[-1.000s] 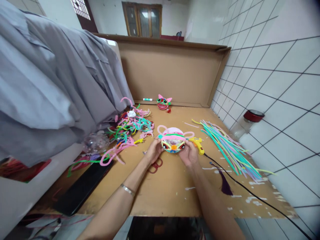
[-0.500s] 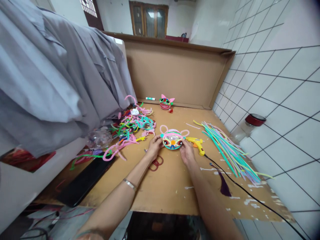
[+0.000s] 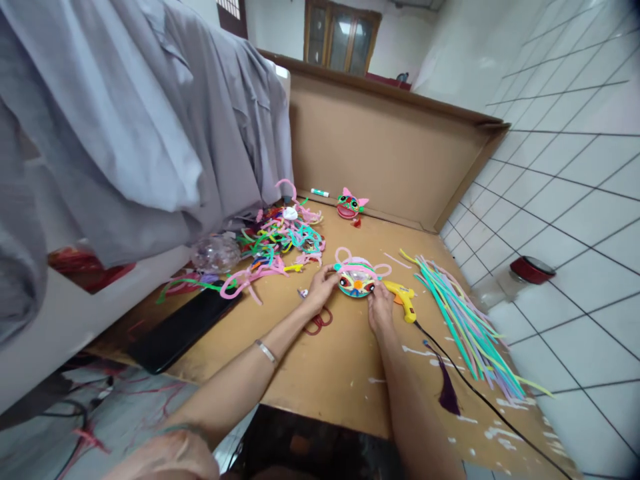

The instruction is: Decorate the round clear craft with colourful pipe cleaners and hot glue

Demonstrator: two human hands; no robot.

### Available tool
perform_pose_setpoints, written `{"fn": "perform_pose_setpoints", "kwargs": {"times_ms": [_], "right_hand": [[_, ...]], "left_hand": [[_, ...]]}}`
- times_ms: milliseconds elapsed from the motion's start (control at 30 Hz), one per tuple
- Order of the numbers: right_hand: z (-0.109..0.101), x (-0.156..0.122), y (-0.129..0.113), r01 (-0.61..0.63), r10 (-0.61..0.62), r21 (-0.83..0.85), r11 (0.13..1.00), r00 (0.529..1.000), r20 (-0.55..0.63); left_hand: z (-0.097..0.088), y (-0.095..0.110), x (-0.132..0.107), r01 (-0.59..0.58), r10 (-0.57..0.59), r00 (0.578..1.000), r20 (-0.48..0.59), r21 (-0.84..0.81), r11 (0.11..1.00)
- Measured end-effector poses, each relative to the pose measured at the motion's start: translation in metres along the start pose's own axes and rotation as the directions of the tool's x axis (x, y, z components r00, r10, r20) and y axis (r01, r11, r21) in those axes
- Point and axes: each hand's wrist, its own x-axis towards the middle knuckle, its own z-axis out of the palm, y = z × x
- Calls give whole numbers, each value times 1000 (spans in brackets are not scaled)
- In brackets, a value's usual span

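A colourful animal-face ornament [image 3: 357, 283] made with pipe cleaners is held upright between my two hands, just above the table. It has pink loop ears, dark red eyes and an orange nose. My left hand [image 3: 324, 288] grips its left edge, and my right hand [image 3: 382, 307] pinches the right edge. Red-handled scissors [image 3: 320, 321] lie beneath my left forearm, their blades partly hidden. Close to my right hand rests a yellow glue gun [image 3: 403, 297] with a black cord. A purple tassel [image 3: 448, 390] lies right of my right forearm.
Loose pipe cleaners [image 3: 280, 240] are heaped at the left, near a black phone-shaped slab [image 3: 185, 327]. Straight pipe cleaners [image 3: 465, 323] lie bundled at the right, beside a red-lidded jar [image 3: 533, 270]. A second animal face [image 3: 349, 204] and a glue-stick-like tube [image 3: 320, 193] stand by the cardboard wall [image 3: 380, 140].
The camera view has turned and tilted, so the whole scene sits differently in the picture. Both hands keep their hold on the ornament, which looks nearly the same.
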Motion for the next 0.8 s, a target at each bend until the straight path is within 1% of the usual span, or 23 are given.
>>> {"fn": "perform_pose_setpoints", "kwargs": {"times_ms": [67, 100, 233, 333, 533, 700, 800], "right_hand": [[2, 0, -1, 33, -33, 0, 999, 997, -76], [4, 0, -2, 36, -35, 4, 999, 995, -89], [5, 0, -5, -1, 3, 35, 999, 999, -38], [4, 2, -6, -5, 7, 53, 999, 1000, -28], [6, 7, -4, 33, -30, 57, 998, 998, -59], [10, 6, -9, 23, -18, 74, 997, 997, -73], [13, 4, -12, 11, -4, 97, 995, 997, -72]], "left_hand": [[0, -1, 1, 13, -13, 1000, -13, -26, 1000], [0, -1, 2, 22, -23, 1000, -17, -39, 999], [-1, -1, 4, 70, -70, 998, 4, -97, 993], [-2, -1, 5, 93, -92, 996, 18, -141, 986], [0, -7, 7, 42, -42, 999, -1, -129, 991], [-1, -7, 5, 47, -47, 999, 7, -111, 993], [0, -5, 4, 54, -55, 998, -11, -105, 993]]}}
